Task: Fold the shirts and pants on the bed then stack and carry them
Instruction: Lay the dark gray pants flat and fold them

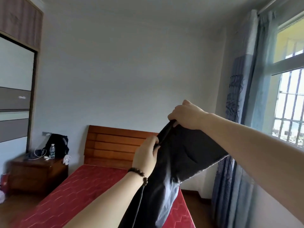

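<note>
Head camera looks across a bedroom, and the bed (79, 191) is the thing to steer by: a bare red mattress running away from the person to a slatted wooden headboard (113, 145) against the pale wall.

Both arms are raised over the foot end of the bed, holding up a pair of dark pants (177, 158). The right hand (185, 116) is the higher one, clenched on the top edge of the fabric, up above the level of the headboard. The left hand (146, 155) sits lower and just beside it, fingers closed on the same edge a little further along (a string of dark wooden beads (139, 174) circles that wrist). From the two grips the pants hang down in front of the bed, off the mattress as far as I can see, with a paler grey-blue patch showing low in the folds; the bottom of the garment runs out of view.

Left of the headboard stands a wooden nightstand (37, 175). On it are a black backpack (57, 143), a clear water bottle (52, 151) just in front of the bag, and a white cable trailing toward its near edge. Further left of the bed is a tall wardrobe (16, 89) with grey and white panels. On the bed's right side, blue curtains (246, 96) hang beside a barred window (289, 99).
</note>
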`<state>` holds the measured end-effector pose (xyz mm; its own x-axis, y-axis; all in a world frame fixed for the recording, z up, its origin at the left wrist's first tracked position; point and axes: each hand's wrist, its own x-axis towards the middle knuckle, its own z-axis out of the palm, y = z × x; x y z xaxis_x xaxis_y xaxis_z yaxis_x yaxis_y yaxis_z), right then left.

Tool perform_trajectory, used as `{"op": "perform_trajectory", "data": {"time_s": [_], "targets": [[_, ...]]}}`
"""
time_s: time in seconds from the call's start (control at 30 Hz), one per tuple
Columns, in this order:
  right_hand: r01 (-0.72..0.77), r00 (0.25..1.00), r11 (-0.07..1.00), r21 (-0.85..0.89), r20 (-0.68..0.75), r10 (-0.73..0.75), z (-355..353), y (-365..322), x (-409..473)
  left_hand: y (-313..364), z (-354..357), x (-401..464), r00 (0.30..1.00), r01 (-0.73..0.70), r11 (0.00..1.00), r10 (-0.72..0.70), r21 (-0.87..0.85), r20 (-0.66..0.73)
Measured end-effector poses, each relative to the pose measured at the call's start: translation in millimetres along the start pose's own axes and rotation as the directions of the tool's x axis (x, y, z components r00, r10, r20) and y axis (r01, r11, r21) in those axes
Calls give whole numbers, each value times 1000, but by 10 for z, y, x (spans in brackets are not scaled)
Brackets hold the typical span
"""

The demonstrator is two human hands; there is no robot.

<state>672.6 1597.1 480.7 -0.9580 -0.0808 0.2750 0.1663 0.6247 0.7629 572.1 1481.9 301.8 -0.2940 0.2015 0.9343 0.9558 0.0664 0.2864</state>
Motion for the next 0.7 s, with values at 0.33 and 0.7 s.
{"op": "perform_trajectory", "data": {"time_s": [0.33, 0.7], "targets": [[-19, 1000, 998, 53, 14, 18, 100, -83, 76, -263, 20, -750, 995, 74, 995, -78, 63, 68], [-174, 983, 962, 210, 95, 157, 363, 113, -200, -638, 497, -1683, 759, 460, 846, -532, 270, 376]]}}
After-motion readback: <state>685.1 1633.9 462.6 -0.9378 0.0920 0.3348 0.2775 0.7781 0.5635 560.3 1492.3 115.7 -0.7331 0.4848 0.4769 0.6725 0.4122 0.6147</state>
